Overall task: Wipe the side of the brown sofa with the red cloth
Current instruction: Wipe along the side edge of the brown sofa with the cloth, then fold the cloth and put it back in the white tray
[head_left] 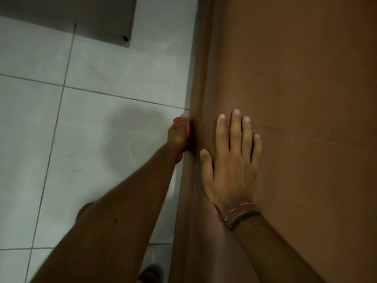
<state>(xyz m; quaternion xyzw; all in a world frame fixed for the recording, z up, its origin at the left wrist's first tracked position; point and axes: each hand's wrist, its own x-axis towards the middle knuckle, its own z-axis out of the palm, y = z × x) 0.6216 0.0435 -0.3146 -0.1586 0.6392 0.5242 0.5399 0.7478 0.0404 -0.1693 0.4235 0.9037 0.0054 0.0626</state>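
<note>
Left hand (178,137) is closed around the red cloth (183,123), pressing it to the outer side of the brown sofa (295,78), down over the edge above the floor (81,119). Right hand (232,160) lies flat, fingers spread, holding nothing, on the sofa's top surface, judged a brace for steadying the wiping.

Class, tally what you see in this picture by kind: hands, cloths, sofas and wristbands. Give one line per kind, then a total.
Hands: 2, the left hand and the right hand
Cloths: 1, the red cloth held in the left hand
Sofas: 1, the brown sofa
Wristbands: 1, the wristband on the right wrist
Total: 5
</note>
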